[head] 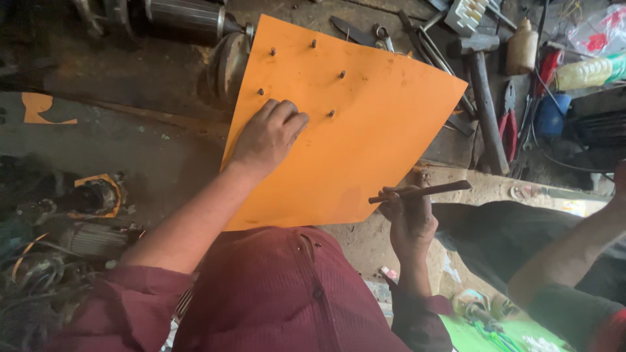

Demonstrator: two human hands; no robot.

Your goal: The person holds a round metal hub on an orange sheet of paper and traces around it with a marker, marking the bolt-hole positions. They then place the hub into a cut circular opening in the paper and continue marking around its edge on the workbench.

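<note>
Two hands working at an orange sheet (365,137).
Left hand (267,133) is pressing it, fingers curled, holding nothing; right hand (409,218) is gripping a dark rod (420,191).

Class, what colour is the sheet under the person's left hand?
Orange. The sheet, under the left hand, shows best in the head view.

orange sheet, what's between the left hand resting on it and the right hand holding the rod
In the head view only bare orange sheet lies between the left hand and the right hand gripping the dark rod; the nearest small stud pokes through just above that stretch.
</note>
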